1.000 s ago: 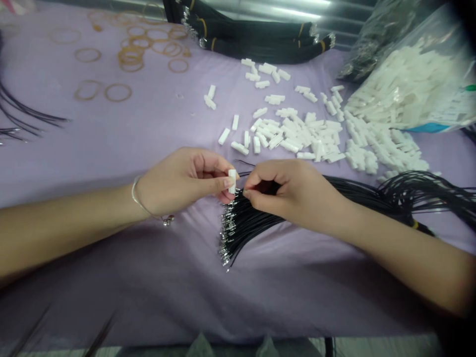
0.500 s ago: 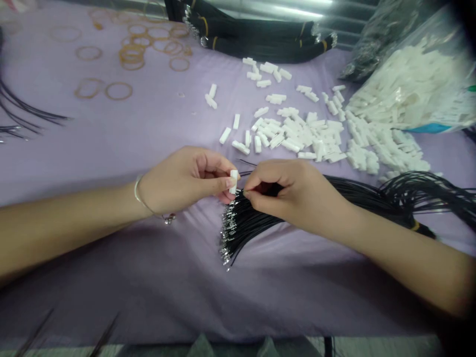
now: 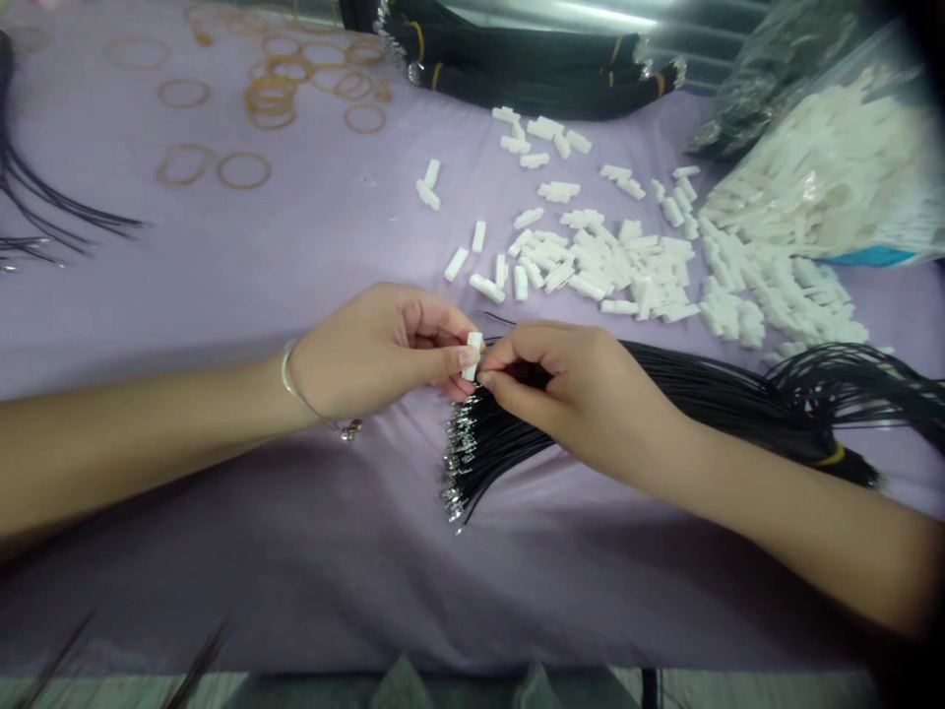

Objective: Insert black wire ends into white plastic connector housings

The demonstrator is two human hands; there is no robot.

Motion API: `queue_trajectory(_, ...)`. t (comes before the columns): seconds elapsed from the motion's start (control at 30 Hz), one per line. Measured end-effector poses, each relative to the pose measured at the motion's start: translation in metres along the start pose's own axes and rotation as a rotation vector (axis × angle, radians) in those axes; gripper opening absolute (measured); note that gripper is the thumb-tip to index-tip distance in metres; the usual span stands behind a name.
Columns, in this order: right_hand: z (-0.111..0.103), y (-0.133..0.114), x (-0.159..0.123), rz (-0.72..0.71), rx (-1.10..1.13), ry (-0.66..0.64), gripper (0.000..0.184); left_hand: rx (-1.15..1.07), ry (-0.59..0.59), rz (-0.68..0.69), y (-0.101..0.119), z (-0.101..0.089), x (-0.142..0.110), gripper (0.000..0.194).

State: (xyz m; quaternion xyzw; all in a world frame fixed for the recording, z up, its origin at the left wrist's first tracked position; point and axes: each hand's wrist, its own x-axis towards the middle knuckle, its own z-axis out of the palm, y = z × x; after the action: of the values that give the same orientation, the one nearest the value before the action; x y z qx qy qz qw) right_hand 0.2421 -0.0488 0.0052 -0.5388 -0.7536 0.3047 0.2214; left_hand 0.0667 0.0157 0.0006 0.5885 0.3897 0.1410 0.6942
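Observation:
Between the thumb and fingers of my left hand (image 3: 391,340) is a small white plastic connector housing (image 3: 472,356), held nearly upright. My right hand (image 3: 583,379) is pinched shut at its right side, with the fingertips almost against the housing. A thin black wire end seems to be in that pinch, mostly hidden by the fingers. Under both hands lies a bundle of black wires (image 3: 509,428), their silvery metal terminals (image 3: 459,463) fanned out at the left end.
Loose white housings (image 3: 591,261) are heaped beyond my hands, beside a clear bag (image 3: 827,177) full of them. Rubber bands (image 3: 270,98) lie at the back left. Banded black wire bundles (image 3: 509,64) sit at the back; more wires (image 3: 66,207) are at the left edge.
My right fingertips have come closer to the white housing, which is now slightly tilted. The whole view has shifted a little; both hands keep their grips.

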Motion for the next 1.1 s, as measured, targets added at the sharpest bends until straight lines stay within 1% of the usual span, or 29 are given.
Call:
queue_trajectory(0.13,0.002,-0.002,0.001,0.028,0.023,-0.008,0.012,-0.009,0.027,0.024,-0.002,0.001,-0.001,0.014)
queue_trajectory(0.27,0.006,-0.002,0.001,0.046,0.029,0.018,0.012,0.002,0.025,0.048,-0.002,0.000,-0.001,0.014)
queue_trajectory(0.4,0.005,-0.001,0.000,0.025,0.028,0.003,0.013,-0.024,0.026,0.022,-0.001,0.001,-0.002,0.013)
queue_trajectory(0.47,0.001,-0.001,-0.001,-0.028,-0.036,0.005,0.011,-0.032,0.032,0.009,0.000,0.001,-0.002,0.011)
queue_trajectory(0.6,-0.011,-0.002,-0.005,-0.220,-0.210,0.114,0.009,-0.036,0.049,0.005,0.001,-0.002,-0.001,0.007)
queue_trajectory(0.63,-0.013,-0.002,-0.006,-0.254,-0.214,0.101,0.010,-0.049,0.046,0.005,0.000,-0.003,-0.001,0.006)
queue_trajectory(0.73,-0.015,0.000,-0.006,-0.294,-0.193,-0.029,0.015,-0.111,0.036,0.013,-0.003,-0.005,0.001,0.003)
queue_trajectory(0.8,-0.013,0.002,-0.005,-0.313,-0.216,-0.087,0.018,-0.132,0.041,0.026,-0.004,-0.006,0.001,0.002)
queue_trajectory(0.93,-0.012,0.001,-0.004,-0.376,-0.218,-0.141,0.020,-0.160,0.045,0.020,-0.006,-0.007,0.002,0.003)
queue_trajectory(1.0,-0.014,-0.003,-0.005,-0.396,-0.210,-0.133,0.021,-0.172,0.038,0.016,-0.008,-0.007,0.003,0.004)
queue_trajectory(1.1,-0.013,-0.009,-0.008,-0.411,-0.241,-0.141,0.022,-0.179,0.028,0.052,-0.012,-0.008,0.002,0.005)
